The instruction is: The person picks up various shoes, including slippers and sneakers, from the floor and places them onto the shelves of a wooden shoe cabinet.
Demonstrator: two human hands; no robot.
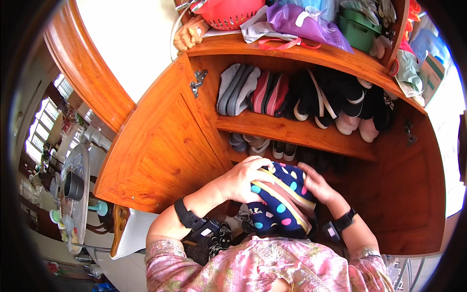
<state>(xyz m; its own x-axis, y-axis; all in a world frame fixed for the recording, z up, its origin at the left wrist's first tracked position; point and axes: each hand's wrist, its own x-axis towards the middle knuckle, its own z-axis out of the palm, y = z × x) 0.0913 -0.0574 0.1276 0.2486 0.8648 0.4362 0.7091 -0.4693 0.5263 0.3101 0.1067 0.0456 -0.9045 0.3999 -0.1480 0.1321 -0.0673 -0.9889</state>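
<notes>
A pair of navy slippers with coloured dots (279,208) is held close to my chest, their pale-edged soles facing each other. My left hand (246,179) grips the pair from the left, its fingers over the upper edge and between the soles. At the right side my right hand (317,182) rests against the dotted fabric with its fingers extended. Before me is a wooden shoe cabinet. Grey slippers (239,89), red-and-black slippers (270,93) and several black and pink shoes (346,122) stand on its upper shelf (292,131). Dark shoes (284,150) are lower down.
Wooden doors stand open at the left (164,146) and right (405,197). On the cabinet top are a red plastic basket (230,14), a purple bag (310,27) and a green box (359,33). Patterned shoes (219,237) are on the floor below; a round table (82,219) stands far left.
</notes>
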